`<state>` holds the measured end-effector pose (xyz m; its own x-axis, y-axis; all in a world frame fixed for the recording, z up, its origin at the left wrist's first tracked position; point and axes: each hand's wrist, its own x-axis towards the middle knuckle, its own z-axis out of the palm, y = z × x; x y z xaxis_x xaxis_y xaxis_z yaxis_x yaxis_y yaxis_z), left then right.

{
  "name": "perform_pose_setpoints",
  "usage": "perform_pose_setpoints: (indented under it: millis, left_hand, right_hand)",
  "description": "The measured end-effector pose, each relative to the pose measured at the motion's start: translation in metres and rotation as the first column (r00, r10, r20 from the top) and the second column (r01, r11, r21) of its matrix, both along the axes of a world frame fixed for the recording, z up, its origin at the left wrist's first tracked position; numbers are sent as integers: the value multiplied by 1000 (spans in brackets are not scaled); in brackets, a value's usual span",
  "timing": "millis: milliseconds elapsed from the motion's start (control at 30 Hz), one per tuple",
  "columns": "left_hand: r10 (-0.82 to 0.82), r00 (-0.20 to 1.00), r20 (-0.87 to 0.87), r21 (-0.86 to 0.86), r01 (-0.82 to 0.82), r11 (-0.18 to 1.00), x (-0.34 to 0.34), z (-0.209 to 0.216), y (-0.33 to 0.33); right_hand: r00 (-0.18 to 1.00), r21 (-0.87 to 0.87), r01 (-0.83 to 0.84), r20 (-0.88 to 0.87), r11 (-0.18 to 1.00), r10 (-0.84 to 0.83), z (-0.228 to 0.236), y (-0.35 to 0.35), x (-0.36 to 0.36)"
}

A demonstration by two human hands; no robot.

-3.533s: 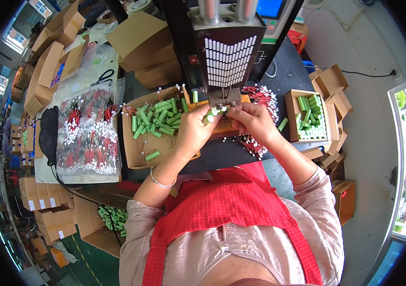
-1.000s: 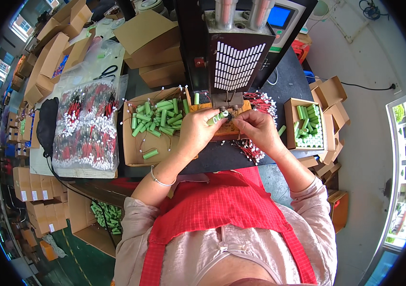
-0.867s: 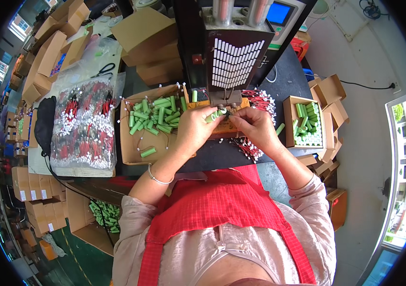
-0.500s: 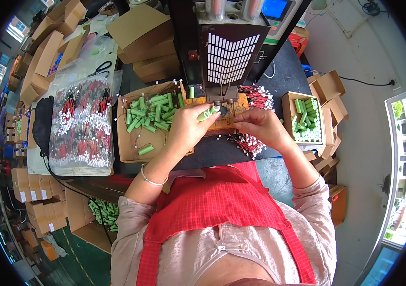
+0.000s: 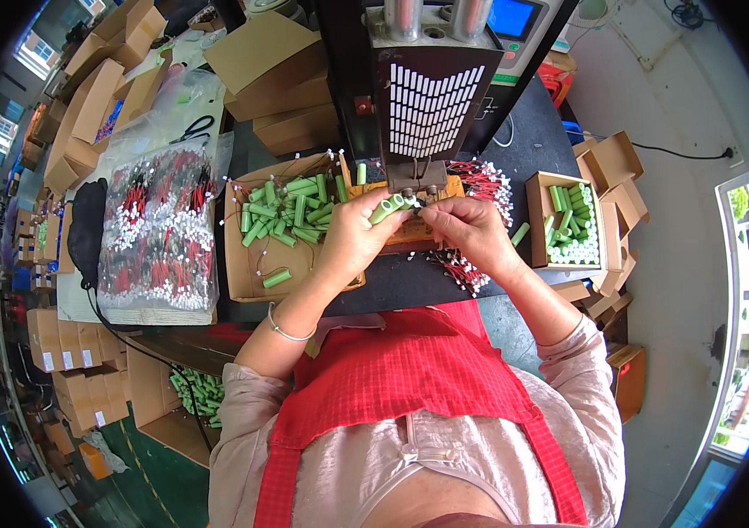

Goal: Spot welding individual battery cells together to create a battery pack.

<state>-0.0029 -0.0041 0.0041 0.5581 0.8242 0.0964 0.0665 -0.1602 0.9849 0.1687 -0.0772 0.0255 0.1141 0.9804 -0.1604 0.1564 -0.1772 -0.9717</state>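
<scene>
A few green cylinders (image 5: 383,212) sit side by side in the left hand (image 5: 355,236), its grip closed around them above the orange block (image 5: 408,236), just under the machine head (image 5: 431,110). The right hand (image 5: 480,236) has thumb and fingertips near the cylinders' ends; whether its grip holds anything, I cannot tell. On the dark surface (image 5: 374,286), an open carton (image 5: 249,275) of loose cylinders (image 5: 299,211) lies left, red-and-white wire bundles (image 5: 487,183) right.
</scene>
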Motion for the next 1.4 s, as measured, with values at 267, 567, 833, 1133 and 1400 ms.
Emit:
perform_pose_setpoints:
  millis: [267, 567, 833, 1133, 1400]
  left_hand:
    - [68, 991, -116, 267, -35, 963, 9, -1, -1]
    - [50, 995, -83, 36, -47, 998, -1, -7, 7]
    - [376, 902, -210, 96, -364, 926, -101, -16, 47]
    - [290, 930, -225, 197, -248, 948, -83, 1, 26]
    - [143, 990, 17, 160, -144, 977, -15, -6, -2]
  right_hand:
    - [998, 0, 51, 36, 999, -51, -5, 8, -1]
    - [999, -3, 37, -35, 999, -37, -1, 7, 5]
    - [818, 78, -21, 574, 997, -28, -30, -30, 99]
    - [667, -10, 108, 742, 994, -65, -47, -38, 92]
    - [754, 375, 66, 588, 925, -292, 12, -65, 55]
